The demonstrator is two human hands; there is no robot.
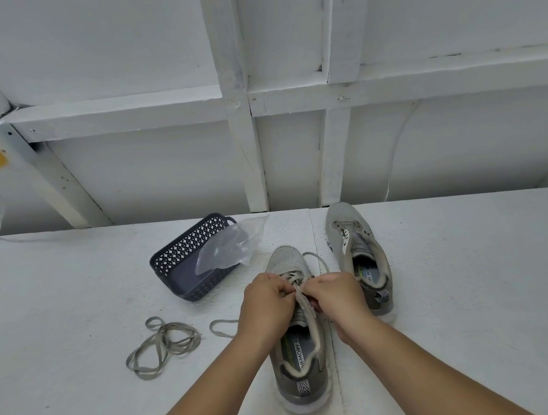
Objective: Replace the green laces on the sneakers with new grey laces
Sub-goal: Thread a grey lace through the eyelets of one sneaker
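Both hands work at the throat of the near sneaker: left hand (265, 301) with fingers curled, pinching a flat woven grey-green lace (300, 294) at the eyelets; right hand (334, 297) likewise curled, pinching the same lace from the other side, knuckles nearly touching the left. Which colour of lace this is cannot be told with certainty, since all laces read as a dull grey-olive in this light. Near grey mesh-knit sneaker with padded collar and pale foam sole (301, 366): toe pointing away, lower eyelets crossed with lace, a free end looping past the toe on the right and another trailing left onto the table (222, 327); lacing judged partly done, upper eyelets still to fill. Far matching grey mesh sneaker (358, 252), just beside and beyond the right hand: tongue open, only a short run of lace visible near the toe; judged unfinished. Loose flat lace lying in a tangled coil (160, 346) on the table to the left, apart from both shoes; probably one already removed. Dark blue-grey perforated plastic basket (178, 271), tipped on its side, with a crumpled clear plastic bag (229, 249) spilling from it. White rough-textured tabletop (72, 296); white painted timber-framed wall (245, 142) behind.
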